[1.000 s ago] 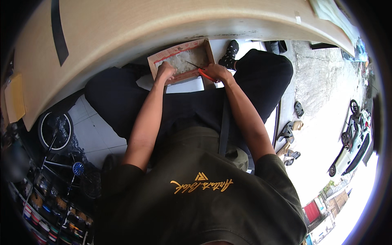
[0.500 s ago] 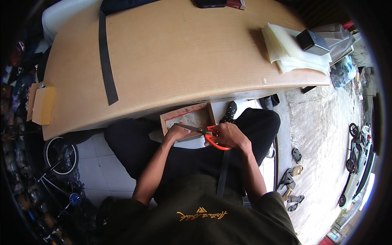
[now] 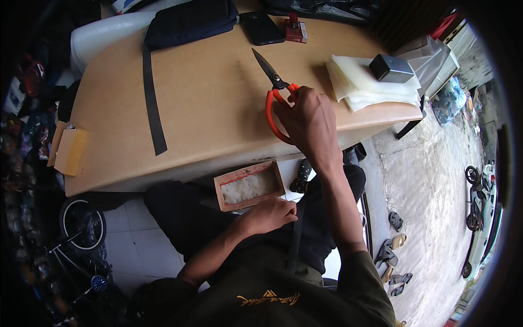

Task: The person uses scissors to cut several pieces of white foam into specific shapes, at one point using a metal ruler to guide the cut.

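Scissors [image 3: 278, 82] were judged light, stiff, safest by loops [image 3: 269, 115] | gripped by right hand [image 3: 311, 124] over worktop [image 3: 201, 117] | left hand [image 3: 269, 215] curled near worktop

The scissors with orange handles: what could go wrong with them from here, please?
The scissors have their pointed tip close, in this view, to the black phone-like device and might scratch it. If the right grip loosens, they may fall onto the table. The left grip is near the open box and could knock it.
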`<state>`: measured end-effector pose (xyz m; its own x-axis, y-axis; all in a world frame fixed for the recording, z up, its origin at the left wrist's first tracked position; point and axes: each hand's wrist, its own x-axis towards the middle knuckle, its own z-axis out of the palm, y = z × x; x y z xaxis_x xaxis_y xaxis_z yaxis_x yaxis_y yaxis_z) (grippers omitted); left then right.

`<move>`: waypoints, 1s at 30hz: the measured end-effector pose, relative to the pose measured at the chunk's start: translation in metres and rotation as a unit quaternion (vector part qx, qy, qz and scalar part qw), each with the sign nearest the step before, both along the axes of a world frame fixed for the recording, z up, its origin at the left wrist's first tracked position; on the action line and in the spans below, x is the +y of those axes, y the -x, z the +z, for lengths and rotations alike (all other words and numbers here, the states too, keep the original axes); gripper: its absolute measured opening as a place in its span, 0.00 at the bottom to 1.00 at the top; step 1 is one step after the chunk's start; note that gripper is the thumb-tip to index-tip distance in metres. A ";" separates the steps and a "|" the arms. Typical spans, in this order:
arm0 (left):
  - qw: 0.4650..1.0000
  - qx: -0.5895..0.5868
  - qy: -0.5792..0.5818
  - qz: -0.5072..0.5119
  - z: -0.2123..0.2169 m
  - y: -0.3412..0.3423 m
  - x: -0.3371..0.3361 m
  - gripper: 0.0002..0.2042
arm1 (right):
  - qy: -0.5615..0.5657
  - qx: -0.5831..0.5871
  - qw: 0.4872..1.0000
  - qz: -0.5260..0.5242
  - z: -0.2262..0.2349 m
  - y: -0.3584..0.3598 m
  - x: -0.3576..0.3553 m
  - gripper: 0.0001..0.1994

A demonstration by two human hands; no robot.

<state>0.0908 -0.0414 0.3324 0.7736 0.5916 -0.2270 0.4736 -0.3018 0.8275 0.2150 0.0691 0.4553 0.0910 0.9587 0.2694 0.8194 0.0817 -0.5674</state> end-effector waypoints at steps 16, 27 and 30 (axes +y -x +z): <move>0.899 -0.083 -0.258 0.343 0.104 0.067 0.073 0.06 | -0.056 -0.166 0.984 0.012 -0.011 0.016 0.035 0.07; 0.880 -0.044 -0.329 0.338 0.109 0.040 0.098 0.06 | -0.048 -0.189 0.980 0.031 -0.005 0.005 0.021 0.10; 0.873 -0.065 -0.379 0.299 0.118 0.009 0.111 0.07 | -0.074 -0.123 0.989 0.024 0.008 -0.018 0.010 0.10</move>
